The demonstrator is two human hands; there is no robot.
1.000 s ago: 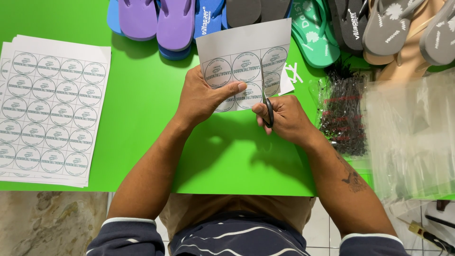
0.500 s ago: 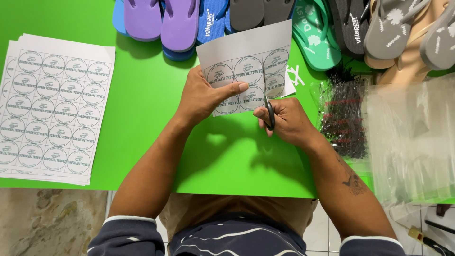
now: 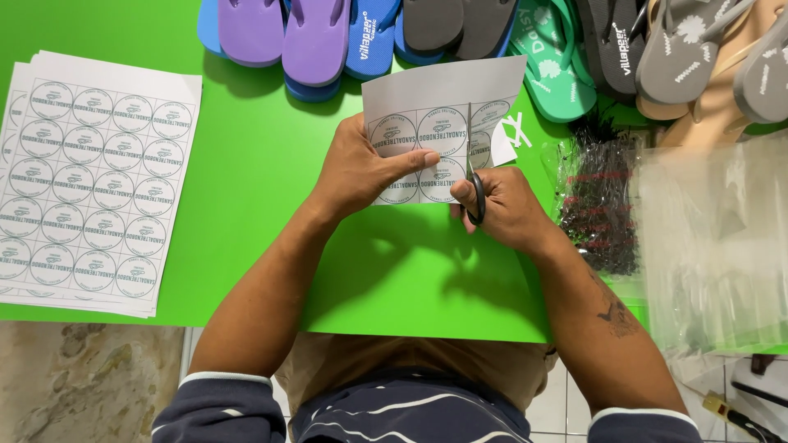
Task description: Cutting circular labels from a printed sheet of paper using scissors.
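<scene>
Sticker sheet (image 3: 435, 123) sits over the green table (image 3: 263, 164), pinched between your left hand's (image 3: 357, 168) thumb and fingers. Your right hand (image 3: 505, 205) is wrapped through the scissors (image 3: 472, 180), blades running up between the round labels, just below the flip-flops (image 3: 316, 37).

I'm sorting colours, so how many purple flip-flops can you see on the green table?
2, side by side at the table's far edge: one purple flip-flop on the left, the other purple flip-flop just right of it, lying on blue ones. More may sit beyond the picture's top edge.
</scene>
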